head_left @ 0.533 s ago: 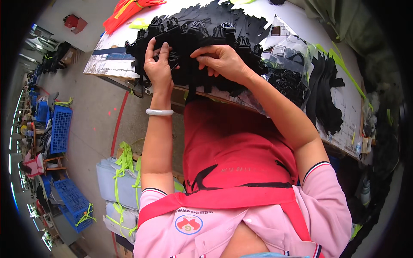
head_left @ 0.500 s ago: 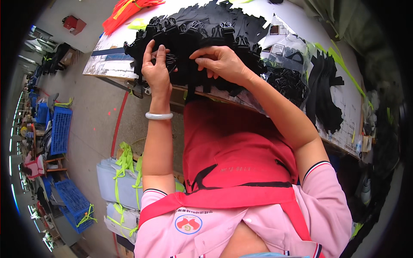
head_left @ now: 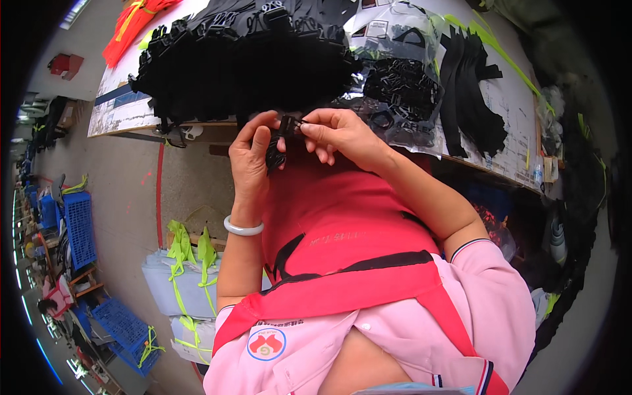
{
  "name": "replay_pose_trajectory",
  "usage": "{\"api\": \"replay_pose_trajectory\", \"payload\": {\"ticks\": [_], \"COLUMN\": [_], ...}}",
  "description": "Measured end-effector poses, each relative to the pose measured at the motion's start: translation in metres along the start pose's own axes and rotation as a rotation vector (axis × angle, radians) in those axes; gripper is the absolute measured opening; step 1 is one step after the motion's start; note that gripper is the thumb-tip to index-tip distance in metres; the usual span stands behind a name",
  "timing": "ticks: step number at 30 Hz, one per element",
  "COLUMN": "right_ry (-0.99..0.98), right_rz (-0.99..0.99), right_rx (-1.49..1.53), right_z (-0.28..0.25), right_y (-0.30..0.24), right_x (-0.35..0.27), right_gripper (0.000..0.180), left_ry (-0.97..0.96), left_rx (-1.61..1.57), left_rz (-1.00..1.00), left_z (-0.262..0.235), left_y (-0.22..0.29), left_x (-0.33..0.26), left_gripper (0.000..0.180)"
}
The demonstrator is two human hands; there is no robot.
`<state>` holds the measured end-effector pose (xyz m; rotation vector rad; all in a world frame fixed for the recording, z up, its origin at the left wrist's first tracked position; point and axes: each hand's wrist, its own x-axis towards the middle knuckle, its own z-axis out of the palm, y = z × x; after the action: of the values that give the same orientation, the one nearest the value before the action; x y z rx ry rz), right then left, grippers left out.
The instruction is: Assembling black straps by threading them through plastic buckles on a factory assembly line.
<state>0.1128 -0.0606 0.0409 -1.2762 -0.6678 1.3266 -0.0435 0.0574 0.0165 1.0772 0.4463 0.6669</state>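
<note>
A black plastic buckle (head_left: 288, 125) is held between both hands, just in front of the table edge and above the red apron (head_left: 329, 217). My left hand (head_left: 253, 148) has its fingers closed round the buckle's left side, and more small black buckle parts (head_left: 274, 157) show against its palm. With thumb and forefinger, my right hand (head_left: 339, 135) pinches the buckle's right end; its other fingers curl loosely below. Beyond the hands lies a large heap of black straps with buckles (head_left: 243, 66). A clear plastic bag of black buckles (head_left: 398, 85) rests to its right.
Black webbing strips (head_left: 464, 92) lie on the white table (head_left: 520, 131) at the right. An orange bundle (head_left: 128, 33) is at the far left. Grey bundles with lime ties (head_left: 164, 283) stand on the floor, left of me; blue crates (head_left: 80, 227) are farther off.
Both hands have drawn back from the strap heap toward my body and come together. The buckle now shows between their fingers. The view has shifted, so the table appears higher.
</note>
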Motion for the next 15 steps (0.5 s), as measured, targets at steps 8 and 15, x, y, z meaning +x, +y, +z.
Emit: {"api": "replay_pose_trajectory", "payload": {"ticks": [8,15], "right_ry": [0.149,1.075], "right_rz": [-0.297,-0.34], "right_rx": [-0.446,-0.948], "right_z": [-0.034,-0.132], "right_y": [0.045,0.013], "right_x": [-0.061,-0.164], "right_gripper": [0.02,0.019], "left_ry": [-0.136,-0.154], "left_rx": [-0.017,0.006], "left_rz": [-0.389,-0.486], "left_z": [0.03,0.031], "left_y": [-0.034,-0.051], "left_x": [-0.01,-0.008], "left_gripper": [0.02,0.023]}}
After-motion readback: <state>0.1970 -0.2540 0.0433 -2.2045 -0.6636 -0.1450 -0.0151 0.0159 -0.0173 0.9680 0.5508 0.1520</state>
